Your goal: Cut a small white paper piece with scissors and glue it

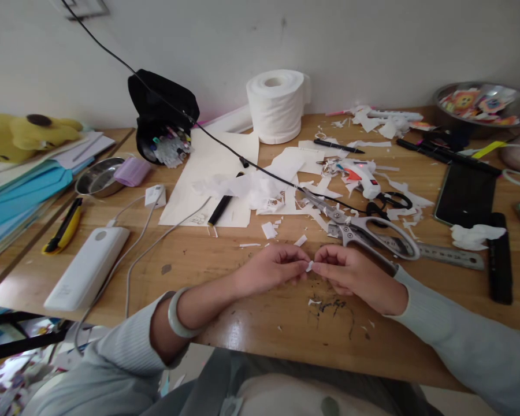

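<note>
Held thing: a tiny white scrap of paper (309,266) is sitting between the two hands, right at the spot where their fingertips are meeting, just above the wooden surface (225,271).
Left hand: the left hand (271,268) is pinching the scrap's left end, its fingers curled in and pointing rightward.
Right hand: the right hand (351,274) is pinching the scrap's right end, its fingers curled in and pointing leftward.
Which hand is nearer: neither; both are touching the scrap from opposite sides.
Long axis: too small to tell for sure, though the scrap seems to be running left to right between the two pinches.
Beyond the right hand: large metal scissors with pale grey handles (364,230) are lying just past its knuckles, blades pointing away to the left.
Below the hands: small paper crumbs (314,301) and dark scribble marks are lying on the surface near the front edge.
Left of the left hand: a white power bank (88,267) is resting well apart, its cable trailing.
</note>
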Demonstrator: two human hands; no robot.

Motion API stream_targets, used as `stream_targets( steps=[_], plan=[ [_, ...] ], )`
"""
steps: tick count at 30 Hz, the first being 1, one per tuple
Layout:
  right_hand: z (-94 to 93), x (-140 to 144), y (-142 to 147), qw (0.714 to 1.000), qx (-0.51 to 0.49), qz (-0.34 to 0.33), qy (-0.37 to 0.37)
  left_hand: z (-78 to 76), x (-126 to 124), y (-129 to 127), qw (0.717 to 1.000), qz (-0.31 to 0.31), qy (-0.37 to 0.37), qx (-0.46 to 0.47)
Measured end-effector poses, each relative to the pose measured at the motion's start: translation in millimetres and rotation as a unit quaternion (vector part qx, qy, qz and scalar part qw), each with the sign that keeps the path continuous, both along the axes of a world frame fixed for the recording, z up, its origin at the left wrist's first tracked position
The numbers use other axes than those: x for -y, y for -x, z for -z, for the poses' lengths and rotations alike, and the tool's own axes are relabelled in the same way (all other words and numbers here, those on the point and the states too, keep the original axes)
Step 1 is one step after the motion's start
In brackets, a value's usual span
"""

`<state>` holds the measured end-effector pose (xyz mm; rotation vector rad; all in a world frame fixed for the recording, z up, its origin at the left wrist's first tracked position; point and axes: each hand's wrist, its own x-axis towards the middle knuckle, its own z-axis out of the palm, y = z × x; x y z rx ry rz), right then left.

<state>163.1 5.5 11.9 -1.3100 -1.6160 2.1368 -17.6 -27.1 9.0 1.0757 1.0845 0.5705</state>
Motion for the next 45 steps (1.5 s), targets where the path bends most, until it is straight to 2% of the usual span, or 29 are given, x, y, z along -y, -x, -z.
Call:
stream_targets(
  steps=[5,11,20,24,36,40,45],
  plan=[
    [-1.7,0.5,1.0,1.0,0.009,-0.005,-0.012,-0.6,-0.6,-0.1,1.0,0.004,-0.006,-0.01],
    [-4.3,1.0,1.0,1.0,-0.003,0.009,0.009,-0.4,-0.7,1.2,1.0,0.005,-0.011,-0.006],
    [-4.0,-0.6,2.9,0.999,0.021,-0.018,-0.044,0.1,0.1,1.2,1.0,0.021,-0.02,-0.002],
    [0.2,-0.3,1.8,0.999,0.015,-0.014,-0.027,1.2,0.6,1.5,1.0,0.014,-0.019,0.002],
    [2.3,-0.6,2.2,0.994,-0.039,0.06,0.078,2.9,0.6,2.9,0.999,0.014,-0.03,-0.028],
    [2.4,-1.0,1.0,0.995,-0.038,0.045,0.079,4.0,0.6,3.1,0.999,0.018,-0.029,-0.028],
    [2.1,-2.4,-0.2,0.999,-0.02,0.01,0.04,2.0,0.5,1.7,0.999,0.021,-0.035,-0.028]
  ],
)
